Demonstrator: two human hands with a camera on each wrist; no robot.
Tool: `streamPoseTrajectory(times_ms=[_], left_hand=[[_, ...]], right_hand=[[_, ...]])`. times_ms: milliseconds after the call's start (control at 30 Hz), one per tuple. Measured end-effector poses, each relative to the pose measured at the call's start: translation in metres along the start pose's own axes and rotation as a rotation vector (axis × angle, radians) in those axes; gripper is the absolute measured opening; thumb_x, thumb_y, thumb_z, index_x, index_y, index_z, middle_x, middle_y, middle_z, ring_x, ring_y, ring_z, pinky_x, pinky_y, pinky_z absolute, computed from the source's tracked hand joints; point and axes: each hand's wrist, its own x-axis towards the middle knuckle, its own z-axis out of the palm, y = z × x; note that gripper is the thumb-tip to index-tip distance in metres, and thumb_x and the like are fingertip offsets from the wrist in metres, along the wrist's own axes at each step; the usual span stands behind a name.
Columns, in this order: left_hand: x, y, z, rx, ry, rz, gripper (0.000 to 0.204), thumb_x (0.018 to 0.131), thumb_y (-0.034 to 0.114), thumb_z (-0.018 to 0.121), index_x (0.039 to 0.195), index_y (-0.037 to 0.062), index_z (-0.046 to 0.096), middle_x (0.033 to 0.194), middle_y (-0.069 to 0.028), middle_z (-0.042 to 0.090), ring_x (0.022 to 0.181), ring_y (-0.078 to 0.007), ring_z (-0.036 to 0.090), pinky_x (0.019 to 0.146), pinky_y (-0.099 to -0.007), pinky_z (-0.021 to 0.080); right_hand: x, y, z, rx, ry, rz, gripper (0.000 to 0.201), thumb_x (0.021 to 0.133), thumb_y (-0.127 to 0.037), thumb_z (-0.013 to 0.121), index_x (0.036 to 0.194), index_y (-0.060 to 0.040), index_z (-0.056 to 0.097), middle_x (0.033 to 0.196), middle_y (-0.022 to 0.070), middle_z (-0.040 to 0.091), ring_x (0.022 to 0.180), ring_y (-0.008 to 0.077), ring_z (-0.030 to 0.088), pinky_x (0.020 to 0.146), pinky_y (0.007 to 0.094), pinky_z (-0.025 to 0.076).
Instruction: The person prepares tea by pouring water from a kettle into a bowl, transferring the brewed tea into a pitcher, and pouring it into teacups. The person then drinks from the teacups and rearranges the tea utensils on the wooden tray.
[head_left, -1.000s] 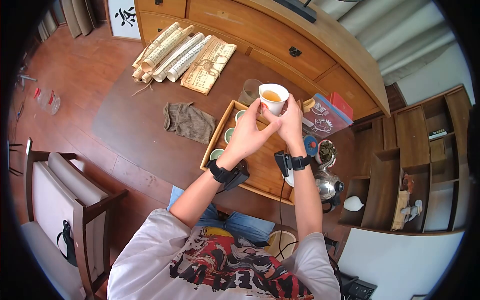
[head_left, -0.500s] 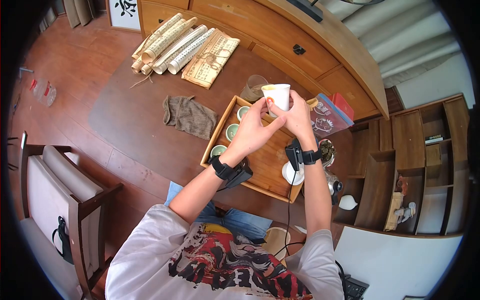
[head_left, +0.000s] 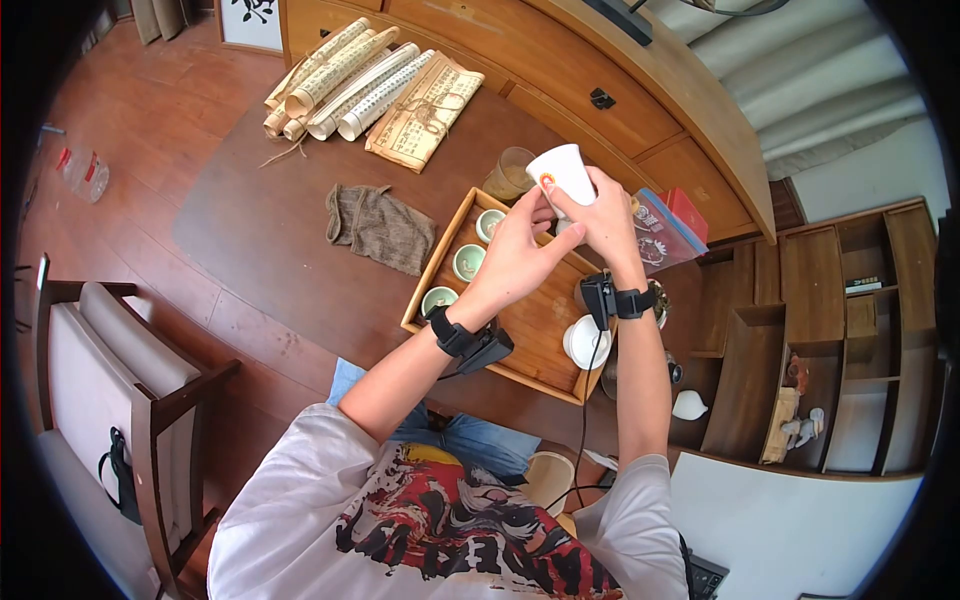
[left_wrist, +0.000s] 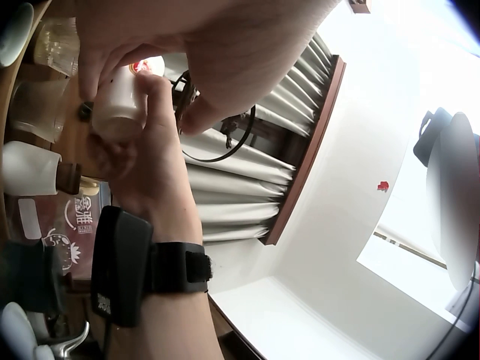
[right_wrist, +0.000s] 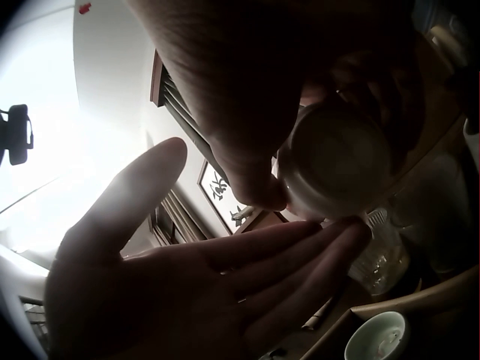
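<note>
A white tea pitcher (head_left: 562, 174) with a red mark is held above the far end of the wooden tray (head_left: 437, 259), tipped so that its mouth and contents are hidden. My right hand (head_left: 608, 228) grips it, thumb on the near side; its round base shows in the right wrist view. The left hand (head_left: 512, 258) supports it with nearly straight fingertips (right_wrist: 352, 234) at the wall, thumb spread away. Just beyond the tray stands a clear glass (head_left: 508, 172). Several small green cups (head_left: 468, 262) line the tray's left side, and a white lidded bowl (head_left: 588, 342) sits at its near right.
Left of the tray lies a crumpled brown cloth (head_left: 378, 232). Paper scrolls (head_left: 335, 85) and a tied paper packet (head_left: 425, 110) lie farther back. A printed plastic bag (head_left: 660, 235) stands to the right. The wooden cabinet (head_left: 540, 85) bounds the table's far side.
Both hands have tipped the pitcher away from me; the amber tea seen in it a second ago is now out of sight. The right forearm has swung slightly outward.
</note>
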Motion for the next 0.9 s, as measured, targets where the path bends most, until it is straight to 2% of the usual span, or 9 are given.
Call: streamPoseTrajectory(times_ms=[300, 500, 900], left_hand=[[0.005, 0.012, 0.011, -0.133, 0.031, 0.064, 0.084, 0.107, 0.023, 0.077, 0.169, -0.0124, 0.032, 0.153, -0.0249, 0.063, 0.144, -0.0269, 0.062, 0.120, -0.0413, 0.050], [0.005, 0.013, 0.009, -0.231, 0.024, -0.038, 0.078, 0.110, 0.023, 0.074, 0.168, -0.0112, 0.035, 0.154, -0.0227, 0.063, 0.144, -0.0253, 0.061, 0.122, -0.0394, 0.047], [0.008, 0.002, 0.006, -0.208, 0.053, -0.019, 0.074, 0.110, 0.023, 0.073, 0.166, -0.0109, 0.038, 0.159, -0.0225, 0.059, 0.148, -0.0253, 0.058, 0.126, -0.0394, 0.044]], right_hand=[[0.015, -0.019, -0.016, -0.065, 0.010, -0.030, 0.065, 0.083, -0.054, 0.087, 0.110, 0.0044, 0.078, 0.102, 0.0233, 0.082, 0.097, 0.0372, 0.081, 0.086, 0.0464, 0.062], [0.019, -0.016, -0.004, -0.131, -0.025, -0.015, 0.064, 0.081, -0.052, 0.087, 0.110, 0.0046, 0.078, 0.105, 0.0259, 0.081, 0.099, 0.0404, 0.080, 0.089, 0.0478, 0.062], [0.006, -0.010, 0.004, -0.056, 0.018, -0.040, 0.062, 0.084, -0.047, 0.089, 0.116, 0.0044, 0.076, 0.113, 0.0268, 0.079, 0.109, 0.0423, 0.078, 0.095, 0.0475, 0.061]])
